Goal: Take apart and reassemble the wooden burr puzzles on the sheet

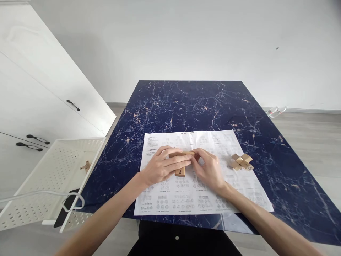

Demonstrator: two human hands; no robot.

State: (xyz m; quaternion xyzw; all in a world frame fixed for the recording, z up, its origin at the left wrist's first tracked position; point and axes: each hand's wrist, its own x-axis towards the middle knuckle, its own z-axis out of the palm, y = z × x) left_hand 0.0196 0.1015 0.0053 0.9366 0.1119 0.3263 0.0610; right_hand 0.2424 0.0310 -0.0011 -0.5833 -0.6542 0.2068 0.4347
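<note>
My left hand (163, 165) is wrapped over several light wooden puzzle pieces (180, 172), its fingers lying across their top. One notched-looking bar points toward me from under the fingers, with a dark mark on its end. From the other side, my right hand (209, 169) pinches the far end of the crossing piece with thumb and fingertips. How the pieces fit together is partly hidden by my fingers. Beneath both hands lies a large printed instruction sheet (190, 195) with rows of small diagrams. To the right, a cross-shaped wooden interlocking puzzle (242, 162) rests on the sheet's edge.
A dark blue marble-patterned table (183, 106) carries the sheet. At left stands a white perforated cart (34, 195) with a small wooden puzzle (86, 166) in it and a white cable (42, 192) across it. White cabinets (50, 89) stand beyond; bottles (276, 111) lie on the floor at right.
</note>
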